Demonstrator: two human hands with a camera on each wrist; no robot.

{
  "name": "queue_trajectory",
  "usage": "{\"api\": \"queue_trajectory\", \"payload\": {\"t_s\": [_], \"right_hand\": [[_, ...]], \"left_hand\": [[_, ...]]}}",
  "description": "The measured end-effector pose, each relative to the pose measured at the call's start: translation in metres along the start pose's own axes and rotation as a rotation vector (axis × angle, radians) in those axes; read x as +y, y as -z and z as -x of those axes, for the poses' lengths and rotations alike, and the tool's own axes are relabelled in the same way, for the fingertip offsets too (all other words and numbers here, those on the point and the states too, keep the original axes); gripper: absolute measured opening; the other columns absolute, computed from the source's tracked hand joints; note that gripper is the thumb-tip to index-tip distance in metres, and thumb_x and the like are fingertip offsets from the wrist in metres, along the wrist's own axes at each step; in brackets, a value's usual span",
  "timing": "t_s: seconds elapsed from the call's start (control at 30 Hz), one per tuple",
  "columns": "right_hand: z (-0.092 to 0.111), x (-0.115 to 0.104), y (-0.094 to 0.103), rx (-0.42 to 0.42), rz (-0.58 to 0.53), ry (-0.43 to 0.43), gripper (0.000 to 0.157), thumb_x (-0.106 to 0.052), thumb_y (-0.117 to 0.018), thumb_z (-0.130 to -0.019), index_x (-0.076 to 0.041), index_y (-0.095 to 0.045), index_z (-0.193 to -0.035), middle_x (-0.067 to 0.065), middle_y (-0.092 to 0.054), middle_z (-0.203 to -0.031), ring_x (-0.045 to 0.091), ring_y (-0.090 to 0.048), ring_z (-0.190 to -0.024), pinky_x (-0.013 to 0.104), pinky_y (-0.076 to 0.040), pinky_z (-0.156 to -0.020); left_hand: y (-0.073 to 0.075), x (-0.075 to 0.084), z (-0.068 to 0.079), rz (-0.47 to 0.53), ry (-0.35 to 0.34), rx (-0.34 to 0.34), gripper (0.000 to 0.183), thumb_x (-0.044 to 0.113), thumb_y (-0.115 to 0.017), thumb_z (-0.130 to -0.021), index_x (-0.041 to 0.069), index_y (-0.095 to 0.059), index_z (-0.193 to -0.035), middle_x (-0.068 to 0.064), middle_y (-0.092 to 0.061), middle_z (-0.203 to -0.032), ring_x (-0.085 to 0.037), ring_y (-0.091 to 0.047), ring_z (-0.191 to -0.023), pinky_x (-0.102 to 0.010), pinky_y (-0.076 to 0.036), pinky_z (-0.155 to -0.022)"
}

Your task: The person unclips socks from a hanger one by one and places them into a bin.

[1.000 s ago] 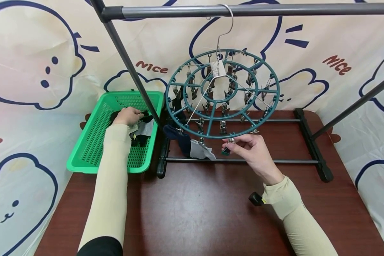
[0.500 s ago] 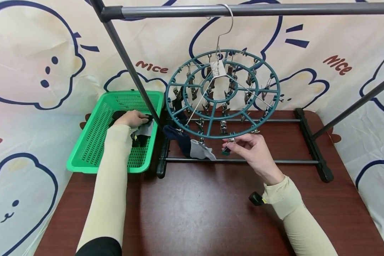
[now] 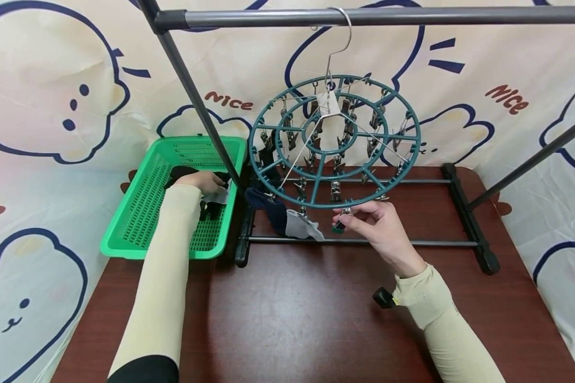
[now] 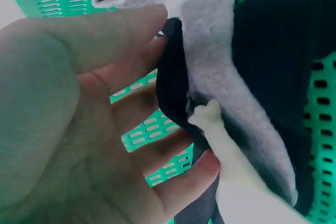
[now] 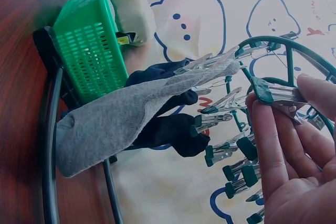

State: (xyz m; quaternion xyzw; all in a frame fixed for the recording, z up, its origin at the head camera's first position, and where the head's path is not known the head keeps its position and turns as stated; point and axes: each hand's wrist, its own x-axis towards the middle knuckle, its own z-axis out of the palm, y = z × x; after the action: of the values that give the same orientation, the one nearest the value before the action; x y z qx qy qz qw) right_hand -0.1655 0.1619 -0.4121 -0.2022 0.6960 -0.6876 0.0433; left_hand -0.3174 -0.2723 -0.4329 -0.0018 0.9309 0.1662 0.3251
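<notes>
At the far left of the worktop [image 3: 287, 319], a green basket [image 3: 133, 226] with slotted walls is set beside the rack. The left hand [image 3: 206, 182] is lowered into it, near its right side. In the left wrist view, the fingers are fairly straight and spread, and a grey sock [image 4: 210, 40] and black fabric [image 4: 278, 66] are touched by the thumb and fingertips; whether any cloth is pinched cannot be told.

Just right of the basket, a navy sock [image 3: 274, 214] and a pale grey sock [image 3: 302, 226] are hung below the left edge of the round hanger [image 3: 318, 178]. The teal rings of the hanger are fitted with many metal clips, and it is suspended by a wire hook [image 3: 348, 33] from the dark top bar [image 3: 441, 16] of the rack.

At the front edge of the hanger, right of the hung socks, a green-tipped clip [image 5: 269, 93] is held between the thumb and fingers of the right hand [image 3: 383, 229]. A small black object [image 3: 383, 298] is seen beside the right cuff. Farther right, a black rack foot [image 3: 469, 221] is rested on the worktop.
</notes>
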Motion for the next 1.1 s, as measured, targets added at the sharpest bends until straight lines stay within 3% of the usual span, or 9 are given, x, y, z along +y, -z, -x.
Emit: {"api": "queue_trajectory", "payload": {"t_s": [0.1, 0.27, 0.47, 0.7, 0.8, 0.97, 1.1], "right_hand": [[-0.001, -0.001, -0.001, -0.009, 0.0, -0.007, 0.018, -0.004, -0.07, -0.098, 0.009, -0.074, -0.109, 0.001, -0.081, -0.1, 0.015, -0.078, -0.095, 0.029, -0.06, -0.087], [0.0, -0.003, -0.002, -0.013, 0.014, -0.019, 0.017, -0.008, -0.071, -0.098, 0.004, -0.077, -0.108, 0.001, -0.081, -0.1, 0.015, -0.077, -0.096, 0.03, -0.06, -0.086], [-0.001, -0.003, -0.001, -0.016, 0.033, -0.011, 0.02, -0.008, -0.071, -0.098, 0.008, -0.074, -0.11, 0.002, -0.081, -0.101, 0.015, -0.078, -0.096, 0.03, -0.06, -0.086], [-0.001, -0.004, -0.001, -0.012, 0.033, -0.023, 0.022, -0.01, -0.072, -0.098, 0.007, -0.075, -0.111, 0.002, -0.08, -0.103, 0.016, -0.078, -0.096, 0.03, -0.06, -0.088], [0.0, -0.005, -0.002, -0.017, 0.036, -0.028, 0.023, -0.009, -0.072, -0.098, 0.009, -0.074, -0.112, 0.005, -0.08, -0.105, 0.015, -0.078, -0.096, 0.03, -0.06, -0.088], [0.001, -0.008, -0.001, -0.013, 0.044, -0.027, 0.02, -0.009, -0.073, -0.097, 0.007, -0.075, -0.11, 0.004, -0.08, -0.107, 0.016, -0.078, -0.096, 0.03, -0.06, -0.088], [0.003, -0.01, 0.001, -0.004, 0.052, -0.031, 0.021, -0.01, -0.073, -0.098, 0.005, -0.075, -0.112, 0.002, -0.08, -0.104, 0.017, -0.078, -0.097, 0.031, -0.06, -0.088]], "left_hand": [[0.0, 0.0, 0.003, 0.005, 0.024, 0.006, 0.051, 0.024, -0.048, -0.109, 0.01, -0.042, -0.158, -0.024, -0.034, -0.164, -0.049, -0.032, -0.149, -0.065, -0.036, -0.115], [0.001, -0.001, -0.001, -0.054, -0.037, -0.011, 0.052, 0.028, -0.049, -0.11, 0.007, -0.045, -0.156, -0.024, -0.038, -0.162, -0.046, -0.037, -0.147, -0.061, -0.037, -0.115], [0.002, -0.003, 0.001, -0.045, -0.043, -0.001, 0.052, 0.026, -0.048, -0.11, 0.008, -0.042, -0.158, -0.024, -0.036, -0.163, -0.049, -0.03, -0.15, -0.065, -0.033, -0.116], [0.009, 0.004, 0.013, -0.09, -0.148, 0.089, 0.051, 0.028, -0.05, -0.11, 0.011, -0.043, -0.158, -0.024, -0.037, -0.162, -0.05, -0.03, -0.15, -0.066, -0.034, -0.115], [0.014, 0.01, 0.027, -0.118, -0.188, 0.131, 0.051, 0.028, -0.051, -0.11, 0.01, -0.044, -0.157, -0.025, -0.038, -0.162, -0.049, -0.03, -0.15, -0.066, -0.032, -0.116], [0.024, 0.024, 0.065, -0.219, -0.224, 0.289, 0.054, 0.028, -0.055, -0.108, 0.007, -0.044, -0.157, -0.026, -0.038, -0.161, -0.049, -0.033, -0.149, -0.065, -0.03, -0.118], [0.017, 0.035, 0.107, -0.275, -0.313, 0.559, 0.049, 0.022, -0.061, -0.105, 0.005, -0.053, -0.15, -0.026, -0.052, -0.151, -0.048, -0.049, -0.138, -0.063, -0.04, -0.111]]}}
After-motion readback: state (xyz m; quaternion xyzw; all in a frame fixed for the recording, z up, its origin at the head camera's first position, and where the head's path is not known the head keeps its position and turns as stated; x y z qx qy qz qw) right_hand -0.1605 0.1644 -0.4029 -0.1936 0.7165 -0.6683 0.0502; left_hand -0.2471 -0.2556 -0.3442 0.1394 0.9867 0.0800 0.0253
